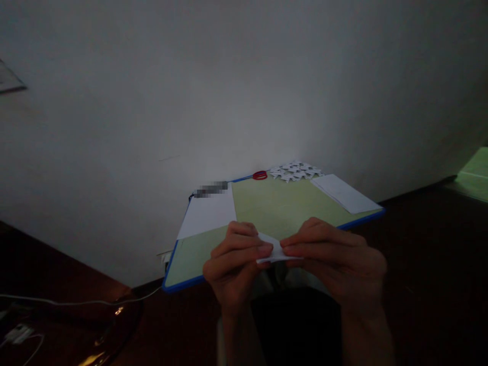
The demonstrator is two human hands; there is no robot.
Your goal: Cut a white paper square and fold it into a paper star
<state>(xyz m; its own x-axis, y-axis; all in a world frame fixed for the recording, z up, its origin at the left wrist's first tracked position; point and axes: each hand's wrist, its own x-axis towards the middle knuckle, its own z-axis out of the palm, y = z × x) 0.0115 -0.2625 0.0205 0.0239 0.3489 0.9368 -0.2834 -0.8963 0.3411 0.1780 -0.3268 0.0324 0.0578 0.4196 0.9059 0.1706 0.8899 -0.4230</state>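
Both my hands are raised in front of me over the near edge of a green board with a blue rim (274, 206). Between them is a small folded piece of white paper (275, 252). My left hand (236, 259) pinches its left end with curled fingers. My right hand (331, 256) pinches its right end, fingers pressed together along the fold. Much of the paper is hidden by my fingers.
On the board lie a white sheet (209, 213) at the left, another white sheet (345, 193) at the right, a pile of white paper cut-outs (295, 170) and a red ring-shaped thing (260, 175) at the far edge. A pale wall stands behind. White cables (57, 302) cross the dark floor at left.
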